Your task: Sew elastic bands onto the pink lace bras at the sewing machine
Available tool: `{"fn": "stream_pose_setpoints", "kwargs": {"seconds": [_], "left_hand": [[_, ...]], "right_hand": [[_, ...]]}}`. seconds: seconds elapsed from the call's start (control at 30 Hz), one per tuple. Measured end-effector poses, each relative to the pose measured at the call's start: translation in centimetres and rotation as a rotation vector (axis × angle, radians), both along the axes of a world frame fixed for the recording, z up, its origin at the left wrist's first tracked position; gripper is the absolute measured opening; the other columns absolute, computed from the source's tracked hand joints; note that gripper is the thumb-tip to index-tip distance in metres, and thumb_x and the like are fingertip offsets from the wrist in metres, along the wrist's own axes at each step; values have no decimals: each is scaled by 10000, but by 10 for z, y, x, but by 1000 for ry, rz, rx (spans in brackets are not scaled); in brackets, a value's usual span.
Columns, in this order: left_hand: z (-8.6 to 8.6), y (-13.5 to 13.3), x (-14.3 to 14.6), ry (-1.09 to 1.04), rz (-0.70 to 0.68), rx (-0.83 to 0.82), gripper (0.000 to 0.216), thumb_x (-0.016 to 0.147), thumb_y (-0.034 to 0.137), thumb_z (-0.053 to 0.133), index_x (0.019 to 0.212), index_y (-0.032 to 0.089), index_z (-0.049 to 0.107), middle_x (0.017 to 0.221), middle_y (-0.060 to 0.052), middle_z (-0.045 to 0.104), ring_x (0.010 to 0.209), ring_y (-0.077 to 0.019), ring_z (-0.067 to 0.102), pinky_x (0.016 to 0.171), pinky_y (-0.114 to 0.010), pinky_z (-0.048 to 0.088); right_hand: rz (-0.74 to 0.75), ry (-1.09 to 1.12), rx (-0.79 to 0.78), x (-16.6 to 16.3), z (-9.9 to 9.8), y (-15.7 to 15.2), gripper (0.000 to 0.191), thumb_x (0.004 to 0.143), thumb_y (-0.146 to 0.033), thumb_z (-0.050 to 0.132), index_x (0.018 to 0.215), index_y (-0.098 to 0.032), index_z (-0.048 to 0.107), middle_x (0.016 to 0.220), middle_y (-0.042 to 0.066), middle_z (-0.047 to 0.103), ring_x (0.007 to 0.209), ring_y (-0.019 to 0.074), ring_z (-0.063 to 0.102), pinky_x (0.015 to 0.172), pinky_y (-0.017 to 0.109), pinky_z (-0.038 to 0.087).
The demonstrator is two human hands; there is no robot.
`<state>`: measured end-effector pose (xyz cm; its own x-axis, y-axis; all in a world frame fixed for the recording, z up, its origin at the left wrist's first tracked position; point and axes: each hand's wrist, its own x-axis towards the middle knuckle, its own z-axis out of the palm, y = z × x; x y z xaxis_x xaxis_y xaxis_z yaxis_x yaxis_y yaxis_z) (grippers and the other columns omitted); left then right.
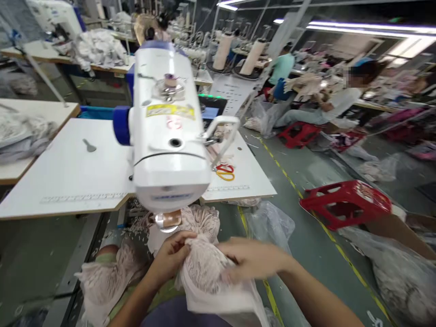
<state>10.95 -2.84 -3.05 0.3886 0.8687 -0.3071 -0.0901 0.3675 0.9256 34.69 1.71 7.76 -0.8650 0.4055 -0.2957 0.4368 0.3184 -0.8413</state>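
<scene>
While the left hand pinches fabric, the right hand overlaps it, grip unclear.

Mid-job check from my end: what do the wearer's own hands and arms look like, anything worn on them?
The left hand and right hand are ungloved, the right one motion-blurred. Both forearms are bare where they show, with no sleeve, watch or bracelet visible. Motion blur hides any ring on the right.
</scene>
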Motion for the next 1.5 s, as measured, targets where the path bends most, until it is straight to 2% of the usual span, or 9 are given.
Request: {"fn": "stream_pose_setpoints", "kwargs": {"seconds": [0.13,0.23,0.47,0.63,0.77,0.97,1.17,1.37,1.5], "left_hand": [[-20,5,-1,110,86,-6,186,776,354,609,849,218,505,646,71,482,564,-105,422,566,-214,355],[-33,-5,0,211,58,15,223,807,400,607,780,226,469,539,93,394,488,-106,375,512,-215,326],[-39,-19,-1,501,180,384,387,938,534,415,1006,247,666,944,-94,716,895,-243,666,842,-337,508],[-29,-10,2,492,74,427,332,940,471,474,905,249,719,822,-81,717,771,-218,669,741,-297,529],[-12,-7,7,399,89,462,330,966,434,452,987,269,737,886,-89,726,830,-221,677,775,-311,533],[20,-8,8,378,138,438,269,967,367,478,998,271,728,890,-86,714,845,-221,672,768,-307,531],[20,-11,2,471,137,370,301,954,400,472,1004,252,729,984,-105,734,941,-251,687,828,-329,548],[35,-7,-1,437,186,227,323,902,464,538,999,226,734,960,-77,748,891,-239,674,787,-308,526],[53,-5,-9,231,68,50,421,878,568,550,849,180,711,708,-20,634,693,-164,555,632,-243,433]], "right_hand": [[-698,-356,473,21,-42,88,222,911,-366,618,1041,-192,660,971,32,704,850,164,625,724,238,442],[-973,-442,601,24,-61,166,287,999,-304,447,1159,-116,595,1161,146,640,1022,224,602,835,311,451],[-1090,-525,593,21,-70,269,280,962,-339,571,1141,-131,620,1188,112,622,1058,238,614,903,430,511],[-1109,-478,521,22,-73,287,319,944,-344,610,1200,-155,596,1227,93,606,1067,231,616,908,454,529],[-1107,-269,435,25,-70,271,208,944,-313,571,1032,-136,635,1152,108,629,1003,204,596,837,347,499],[-1017,69,52,28,-93,211,229,828,-335,656,948,-171,550,742,10,668,570,100,493,517,217,370],[-964,315,-324,31,-102,151,443,652,-426,793,904,-182,522,684,-9,648,461,52,338,433,189,251],[-713,576,-668,-29,-94,38,540,516,-612,843,697,-173,586,839,27,629,637,97,535,602,255,456],[-604,788,-507,-61,-81,-10,199,696,-350,849,761,-199,737,1005,28,561,889,146,563,794,286,471]]}}
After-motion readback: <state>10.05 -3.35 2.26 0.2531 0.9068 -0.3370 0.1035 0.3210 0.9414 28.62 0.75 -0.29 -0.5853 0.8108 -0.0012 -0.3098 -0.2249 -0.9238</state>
